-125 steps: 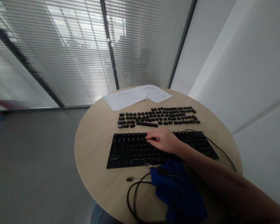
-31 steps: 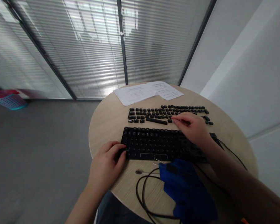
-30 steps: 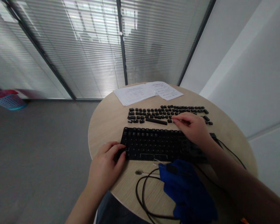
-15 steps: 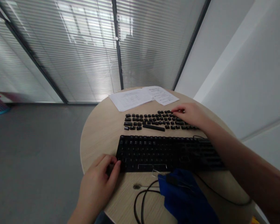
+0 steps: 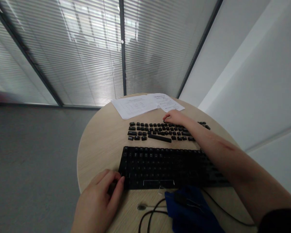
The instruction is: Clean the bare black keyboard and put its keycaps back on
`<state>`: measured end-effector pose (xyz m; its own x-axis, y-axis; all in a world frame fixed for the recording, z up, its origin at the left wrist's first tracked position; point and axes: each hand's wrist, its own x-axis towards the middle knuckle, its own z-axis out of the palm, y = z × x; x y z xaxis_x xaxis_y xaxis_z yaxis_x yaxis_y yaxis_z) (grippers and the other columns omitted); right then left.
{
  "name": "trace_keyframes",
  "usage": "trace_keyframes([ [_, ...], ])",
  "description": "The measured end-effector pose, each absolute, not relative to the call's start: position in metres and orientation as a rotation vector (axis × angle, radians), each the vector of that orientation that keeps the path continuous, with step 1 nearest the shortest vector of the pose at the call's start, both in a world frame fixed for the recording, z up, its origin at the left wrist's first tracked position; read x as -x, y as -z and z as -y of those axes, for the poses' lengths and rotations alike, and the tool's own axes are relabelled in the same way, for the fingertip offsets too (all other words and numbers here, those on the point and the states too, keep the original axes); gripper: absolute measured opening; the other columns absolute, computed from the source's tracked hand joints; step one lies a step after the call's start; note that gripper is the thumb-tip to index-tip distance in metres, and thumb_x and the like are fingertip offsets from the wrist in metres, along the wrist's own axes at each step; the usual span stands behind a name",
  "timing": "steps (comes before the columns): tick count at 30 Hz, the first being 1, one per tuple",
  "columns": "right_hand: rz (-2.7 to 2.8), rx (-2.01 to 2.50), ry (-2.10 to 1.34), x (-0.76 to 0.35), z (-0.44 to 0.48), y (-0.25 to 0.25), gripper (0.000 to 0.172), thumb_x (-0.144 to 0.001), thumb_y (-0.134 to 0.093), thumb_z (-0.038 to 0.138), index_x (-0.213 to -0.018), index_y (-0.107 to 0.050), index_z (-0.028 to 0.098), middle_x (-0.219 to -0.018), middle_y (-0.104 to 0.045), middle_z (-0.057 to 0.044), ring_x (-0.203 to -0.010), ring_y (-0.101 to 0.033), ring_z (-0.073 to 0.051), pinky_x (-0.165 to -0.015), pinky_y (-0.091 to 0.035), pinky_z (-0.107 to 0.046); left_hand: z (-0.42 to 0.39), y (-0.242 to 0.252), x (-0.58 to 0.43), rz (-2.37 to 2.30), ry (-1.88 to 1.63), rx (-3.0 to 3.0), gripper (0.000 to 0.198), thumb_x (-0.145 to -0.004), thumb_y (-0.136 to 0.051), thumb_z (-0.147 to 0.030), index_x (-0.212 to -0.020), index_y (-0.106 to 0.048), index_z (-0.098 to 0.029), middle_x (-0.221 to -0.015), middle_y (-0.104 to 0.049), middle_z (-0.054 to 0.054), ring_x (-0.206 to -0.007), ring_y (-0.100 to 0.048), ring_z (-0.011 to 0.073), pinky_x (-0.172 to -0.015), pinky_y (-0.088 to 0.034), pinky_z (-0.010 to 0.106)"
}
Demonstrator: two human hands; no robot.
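A black keyboard [image 5: 152,166] lies across the round table, with keycaps in its upper rows and many bare switch positions below. My left hand [image 5: 100,194] grips its lower left corner between thumb and fingers. Beyond the keyboard, loose black keycaps [image 5: 132,133] are laid out in rows, including a long space bar [image 5: 159,138]. My right hand [image 5: 174,117] reaches over to the top row there, its thumb and index finger closed on a small keycap [image 5: 164,121]. My right forearm hides part of the rows and the keyboard's right side.
Printed papers [image 5: 135,106] lie at the far side of the table [image 5: 94,145]. In front of the keyboard are a blue cloth [image 5: 191,210], a black cable [image 5: 147,213], a thin wire tool [image 5: 162,189] and a small brush-like item [image 5: 142,207]. A blinds-covered glass partition stands behind.
My right hand has moved left along the top row of loose keycaps. My left hand keeps its place at the keyboard's corner. The view has shifted slightly.
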<state>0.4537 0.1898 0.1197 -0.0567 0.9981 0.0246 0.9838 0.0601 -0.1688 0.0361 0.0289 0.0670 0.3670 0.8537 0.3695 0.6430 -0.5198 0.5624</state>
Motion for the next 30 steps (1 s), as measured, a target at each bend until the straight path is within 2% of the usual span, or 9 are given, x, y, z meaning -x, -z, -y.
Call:
trace_keyframes([
  [6, 2.16, 2.015, -0.166, -0.448, -0.197, -0.117, 0.019, -0.079, -0.077, 0.011, -0.091, -0.085, 0.023, -0.096, -0.082, -0.005, -0.093, -0.075, -0.023, -0.087, -0.056, -0.034, -0.027, -0.066, -0.034, -1.279, -0.911, -2.317, 0.038, -0.098, -0.049, -0.052, -0.077, -0.066, -0.026, -0.073, -0.068, 0.0, -0.065, -0.066, 0.017, -0.058, -0.051, 0.028],
  [9, 2.08, 1.961, -0.083, -0.44, -0.192, -0.128, 0.017, -0.083, -0.075, 0.015, -0.095, -0.084, 0.021, -0.095, -0.081, -0.007, -0.093, -0.074, -0.025, -0.09, -0.056, -0.038, -0.027, -0.068, -0.035, -1.267, -0.936, -2.324, 0.036, -0.099, -0.049, -0.05, -0.077, -0.066, -0.027, -0.073, -0.068, -0.001, -0.065, -0.066, 0.0166, -0.057, -0.051, 0.028],
  [13, 1.995, 1.812, -0.024, -0.426, -0.146, -0.146, 0.021, -0.091, -0.07, 0.023, -0.109, -0.081, 0.021, -0.105, -0.08, -0.007, -0.097, -0.073, -0.022, -0.094, -0.056, -0.038, -0.027, -0.069, -0.035, -1.287, -0.937, -2.325, 0.035, -0.098, -0.049, -0.049, -0.077, -0.065, -0.026, -0.073, -0.067, 0.0, -0.066, -0.066, 0.0172, -0.058, -0.049, 0.029],
  [15, 1.996, 1.646, -0.011, -0.416, -0.105, -0.146, 0.016, -0.09, -0.071, 0.025, -0.103, -0.081, 0.023, -0.104, -0.08, -0.006, -0.095, -0.074, -0.022, -0.091, -0.058, -0.038, -0.027, -0.069, -0.035, -1.302, -0.923, -2.319, 0.035, -0.098, -0.05, -0.05, -0.077, -0.065, -0.025, -0.073, -0.067, 0.0, -0.067, -0.065, 0.0177, -0.058, -0.049, 0.029],
  [21, 2.102, 1.317, -0.011, -0.381, -0.004, -0.117, 0.009, -0.095, -0.069, 0.022, -0.099, -0.077, 0.024, -0.101, -0.078, -0.004, -0.095, -0.074, -0.019, -0.089, -0.06, -0.033, -0.026, -0.067, -0.036, -1.327, -0.873, -2.31, 0.037, -0.097, -0.051, -0.054, -0.08, -0.067, -0.025, -0.075, -0.067, 0.0, -0.067, -0.065, 0.0177, -0.059, -0.049, 0.03],
  [25, 2.126, 1.331, -0.053, -0.372, 0.006, -0.106, 0.013, -0.095, -0.066, 0.018, -0.104, -0.075, 0.022, -0.104, -0.077, -0.007, -0.093, -0.074, -0.019, -0.085, -0.061, -0.031, -0.026, -0.069, -0.037, -1.355, -0.824, -2.288, 0.039, -0.097, -0.049, -0.055, -0.08, -0.067, -0.025, -0.076, -0.066, 0.001, -0.067, -0.064, 0.0174, -0.058, -0.047, 0.029],
  [30, 2.164, 1.425, -0.121, -0.37, 0.003, -0.095, 0.021, -0.095, -0.066, 0.019, -0.114, -0.073, 0.024, -0.107, -0.079, -0.006, -0.099, -0.075, -0.021, -0.091, -0.061, -0.037, -0.026, -0.072, -0.038, -1.386, -0.802, -2.275, 0.039, -0.097, -0.049, -0.055, -0.079, -0.067, -0.025, -0.077, -0.066, 0.001, -0.069, -0.063, 0.0172, -0.059, -0.047, 0.028],
])
